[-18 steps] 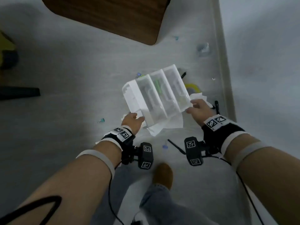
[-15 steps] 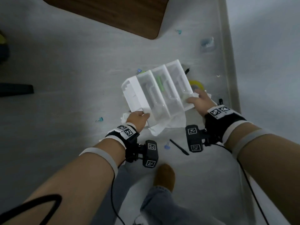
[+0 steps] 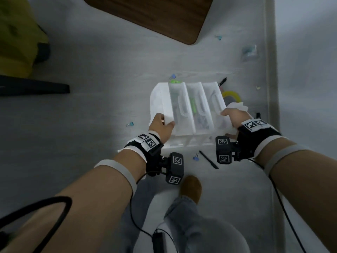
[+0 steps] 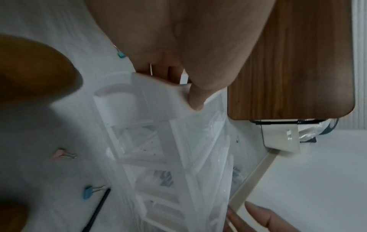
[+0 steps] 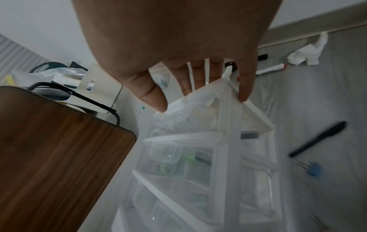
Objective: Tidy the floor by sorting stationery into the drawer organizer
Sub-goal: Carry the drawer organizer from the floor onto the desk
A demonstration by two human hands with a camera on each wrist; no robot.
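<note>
A white translucent drawer organizer [image 3: 189,110] with three drawers lies on its back, held just above the floor. My left hand [image 3: 164,121] grips its left end, thumb on top and fingers underneath [image 4: 195,100]. On the right end, my right hand [image 3: 225,114] curls its fingers round the frame's corner [image 5: 243,94]. Green items show through the middle drawer. A black pen [image 3: 208,159] and a blue binder clip [image 3: 196,157] lie on the floor just below the organizer.
More clips [image 3: 130,123] [image 3: 172,76], a yellow tape roll [image 3: 231,94], a black marker [image 3: 222,81], a white marker [image 5: 271,69] and crumpled tissue [image 5: 305,53] litter the floor. A wooden tabletop [image 3: 155,13] lies ahead, the baseboard [image 3: 271,70] to the right, and my slippered foot [image 3: 191,187] below.
The organizer has swung from a diagonal lie to square in front of me, both hands keeping hold of its ends. It has come closer.
</note>
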